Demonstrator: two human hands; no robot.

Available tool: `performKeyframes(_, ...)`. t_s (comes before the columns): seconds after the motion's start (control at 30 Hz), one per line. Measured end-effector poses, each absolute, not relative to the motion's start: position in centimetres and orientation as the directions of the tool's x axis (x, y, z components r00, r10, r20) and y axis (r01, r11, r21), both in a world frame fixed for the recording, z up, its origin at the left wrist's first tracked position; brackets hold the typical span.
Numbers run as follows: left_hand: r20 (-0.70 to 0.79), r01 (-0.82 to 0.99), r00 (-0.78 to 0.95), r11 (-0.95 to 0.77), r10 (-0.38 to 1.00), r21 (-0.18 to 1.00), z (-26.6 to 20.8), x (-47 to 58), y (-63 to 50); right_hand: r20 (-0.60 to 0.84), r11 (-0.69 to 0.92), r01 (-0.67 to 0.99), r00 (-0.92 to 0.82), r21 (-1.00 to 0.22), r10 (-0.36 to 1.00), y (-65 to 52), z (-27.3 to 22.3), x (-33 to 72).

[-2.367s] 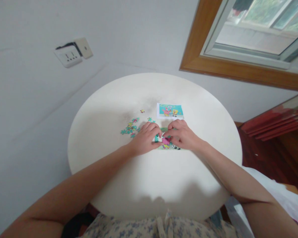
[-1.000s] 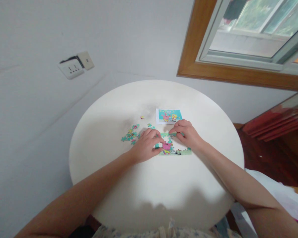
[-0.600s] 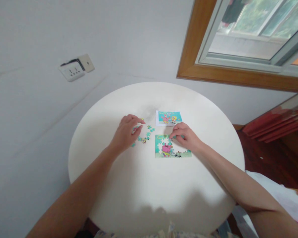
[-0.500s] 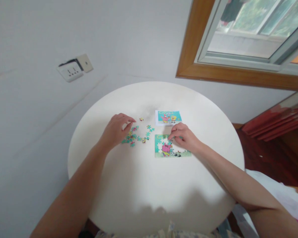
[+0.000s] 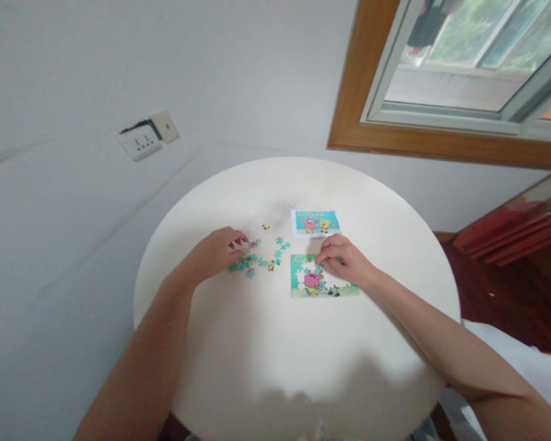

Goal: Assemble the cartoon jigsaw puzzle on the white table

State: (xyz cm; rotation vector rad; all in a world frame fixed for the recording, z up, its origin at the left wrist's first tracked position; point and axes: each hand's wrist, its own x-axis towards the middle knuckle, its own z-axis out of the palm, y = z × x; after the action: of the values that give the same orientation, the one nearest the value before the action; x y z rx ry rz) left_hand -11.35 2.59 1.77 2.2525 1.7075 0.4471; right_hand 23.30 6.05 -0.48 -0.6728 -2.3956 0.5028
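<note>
A: Starting with the largest item, what is supporting the work?

B: The round white bench is supporting all of it. The parts are lying in a group around its middle.

A: What is the puzzle doing?

B: The puzzle is lying flat, near the bench's middle. Its left border is no longer hiding behind fingers. White gaps are showing around the pink figure, so the fill is, in my judgement, remaining only partly done.

A: Report the hands. Which one is changing position?

B: The left hand. It is no longer working at the puzzle's left edge; it is now reaching into the loose pieces on that side. Its thumb and fingers are standing apart. Whether a fingertip is pressing on a piece, I cannot tell.

A: And the right hand?

B: The right hand is staying at the puzzle's top edge, right of the pink figure. Its thumb and forefinger are curling close together. Whether they are gripping a piece, I cannot tell.

A: What is that change meaning for the work?

B: I am judging that attention is dividing: one hand is attending to the supply, the other to the puzzle.

A: Remaining items?

B: The picture card is lying just beyond the puzzle. A single yellow piece is sitting apart, beyond the loose pieces.
</note>
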Motion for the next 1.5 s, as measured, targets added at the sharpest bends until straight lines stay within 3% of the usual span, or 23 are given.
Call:
performKeyframes(0.3, 0.167, 0.892, 0.291, -0.33, 0.942, 0.308, 0.2, -10.2, 3.2, 0.429, 0.797, 0.346, -0.701, -0.495, 0.57, 6.1, -0.6, 23.4)
performKeyframes(0.5, 0.212, 0.919, 0.221, -0.276, 0.952, 0.283, -1.0, -9.6, 3.7, 0.43, 0.802, 0.333, -0.708, -0.496, 0.56, 6.1, -0.6, 23.3)
performKeyframes(0.9, 0.263, 0.901, 0.224, -0.303, 0.938, 0.312, -1.2, -9.1, 4.1, 0.42, 0.798, 0.337, -0.711, -0.499, 0.563, 6.0, -0.4, 23.4)
performKeyframes(1.2, 0.324, 0.956, 0.229, -0.275, 0.918, 0.103, -0.1, -8.2, 4.3, 0.408, 0.786, 0.353, -0.705, -0.508, 0.58, 6.0, -0.2, 23.5)
performKeyframes(1.37, 0.519, 0.869, 0.354, -0.478, 0.778, 0.125, 1.0, -4.4, 2.2, 0.34, 0.606, 0.398, -0.561, -0.689, 0.755, 4.9, 0.2, 22.6)
performKeyframes(1.5, 0.499, 0.78, 0.531, -0.625, 0.685, 0.027, 1.4, -1.1, 0.5, 0.025, 0.293, 0.447, -0.516, -0.845, 0.856, 3.7, 0.7, 21.7)
